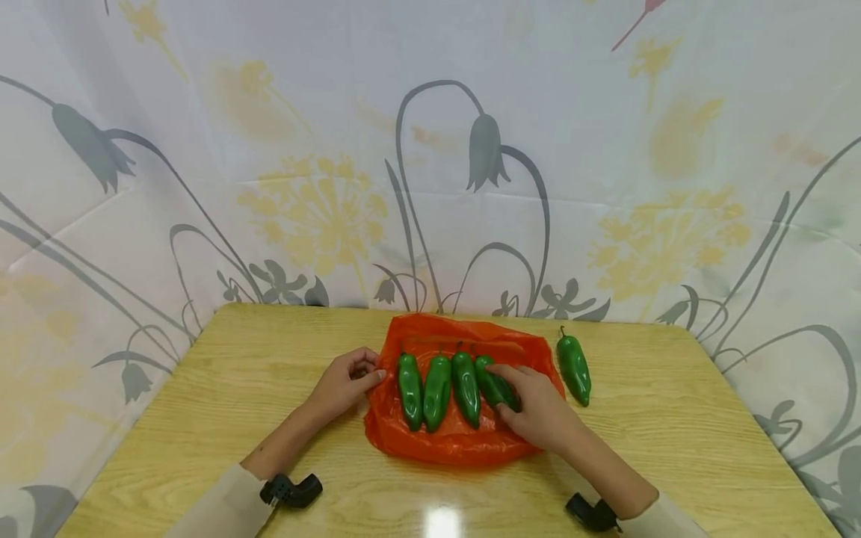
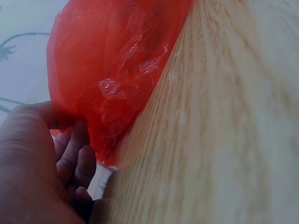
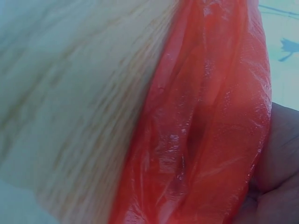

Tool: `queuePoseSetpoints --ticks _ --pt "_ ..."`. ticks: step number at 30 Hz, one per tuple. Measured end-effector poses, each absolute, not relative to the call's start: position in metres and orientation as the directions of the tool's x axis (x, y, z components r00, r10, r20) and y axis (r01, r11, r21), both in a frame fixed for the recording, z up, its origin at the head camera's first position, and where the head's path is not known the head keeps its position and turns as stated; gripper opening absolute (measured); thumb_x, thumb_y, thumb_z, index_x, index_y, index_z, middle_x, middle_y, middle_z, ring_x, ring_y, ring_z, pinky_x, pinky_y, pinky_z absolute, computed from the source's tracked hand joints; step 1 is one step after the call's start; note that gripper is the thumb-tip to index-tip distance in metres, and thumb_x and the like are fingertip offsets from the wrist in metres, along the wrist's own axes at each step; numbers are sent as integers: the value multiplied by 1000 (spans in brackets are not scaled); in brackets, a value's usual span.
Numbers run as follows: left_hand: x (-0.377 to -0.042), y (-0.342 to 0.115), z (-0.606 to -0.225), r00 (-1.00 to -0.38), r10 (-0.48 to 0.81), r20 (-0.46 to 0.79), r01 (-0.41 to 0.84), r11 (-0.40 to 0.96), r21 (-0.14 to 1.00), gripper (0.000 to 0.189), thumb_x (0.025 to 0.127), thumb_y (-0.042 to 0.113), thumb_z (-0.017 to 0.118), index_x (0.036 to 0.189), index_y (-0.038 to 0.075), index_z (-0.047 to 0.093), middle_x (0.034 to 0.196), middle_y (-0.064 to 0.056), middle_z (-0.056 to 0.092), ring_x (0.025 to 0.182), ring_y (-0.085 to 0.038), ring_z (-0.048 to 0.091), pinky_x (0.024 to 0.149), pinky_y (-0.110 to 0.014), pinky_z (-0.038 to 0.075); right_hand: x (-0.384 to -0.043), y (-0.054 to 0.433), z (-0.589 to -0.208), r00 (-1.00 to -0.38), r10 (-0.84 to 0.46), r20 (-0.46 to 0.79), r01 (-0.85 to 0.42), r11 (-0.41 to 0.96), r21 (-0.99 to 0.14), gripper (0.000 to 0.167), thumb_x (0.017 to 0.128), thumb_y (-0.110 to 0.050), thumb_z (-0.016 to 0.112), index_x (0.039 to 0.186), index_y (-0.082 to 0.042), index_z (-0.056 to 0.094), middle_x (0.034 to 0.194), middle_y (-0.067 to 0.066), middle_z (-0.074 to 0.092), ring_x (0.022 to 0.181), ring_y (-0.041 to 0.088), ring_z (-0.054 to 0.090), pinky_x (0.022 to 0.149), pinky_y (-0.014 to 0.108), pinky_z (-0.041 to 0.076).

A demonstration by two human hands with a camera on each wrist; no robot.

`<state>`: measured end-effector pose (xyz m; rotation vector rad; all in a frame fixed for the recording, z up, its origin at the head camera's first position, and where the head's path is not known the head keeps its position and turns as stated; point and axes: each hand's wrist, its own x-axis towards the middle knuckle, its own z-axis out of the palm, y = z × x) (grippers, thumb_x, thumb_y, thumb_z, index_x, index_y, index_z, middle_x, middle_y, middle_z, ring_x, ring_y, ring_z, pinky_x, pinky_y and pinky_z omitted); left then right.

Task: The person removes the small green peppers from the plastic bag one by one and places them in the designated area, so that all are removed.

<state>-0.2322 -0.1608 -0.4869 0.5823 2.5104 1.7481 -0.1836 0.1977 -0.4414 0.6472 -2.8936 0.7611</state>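
Note:
A red plastic bag [image 1: 444, 451] lies spread on the table with its mouth turned up. Inside it, several green peppers [image 1: 437, 392] lie side by side, stems towards the back. My left hand [image 1: 344, 385] pinches the bag's left edge between thumb and fingers; the left wrist view shows the red film [image 2: 117, 65] running into that grip. Over the bag's right side, my right hand [image 1: 543, 409] holds the rightmost pepper in the bag [image 1: 491, 382], thumb and fingers on either side of it. In the right wrist view the bag wall hides most of this hand [image 3: 278, 168].
One more green pepper [image 1: 574, 368] lies on the wooden table [image 1: 646, 396], just right of the bag. A white cloth with printed flowers [image 1: 430, 224] hangs behind the table and along both sides.

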Motion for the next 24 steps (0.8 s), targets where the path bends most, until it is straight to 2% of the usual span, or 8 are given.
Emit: queuePoseSetpoints --ticks 5,12,19,24 --pt "-232 -160 -486 -930 319 179 278 299 913 12 101 11 71 108 2 67 87 -3 68 76 -11 60 72 -23 50 -181 199 -434 -907 -379 182 -420 789 -448 56 90 -4 78 143 -13 64 125 13 70 109 29 67 93 49 58" --pt "-230 -160 -487 -931 318 177 276 302 913 12 101 12 72 107 2 68 89 -4 71 76 -11 60 72 -23 49 -178 201 -427 -907 -375 193 -421 792 -441 58 90 -4 79 146 -13 62 131 13 69 114 32 67 94 50 58" --pt "-230 -160 -487 -933 315 173 272 307 912 13 101 11 72 109 2 68 90 -4 72 76 -11 61 72 -24 50 -173 202 -413 -900 -381 210 -435 775 -458 59 90 -2 79 145 -13 62 126 9 71 100 21 66 84 40 58" --pt "-230 -160 -485 -934 310 180 276 303 912 15 101 12 71 109 0 67 89 -4 71 78 -11 61 74 -24 50 -168 203 -402 -891 -386 237 -453 759 -467 59 89 -1 79 145 -13 63 119 5 71 86 15 59 77 33 55"
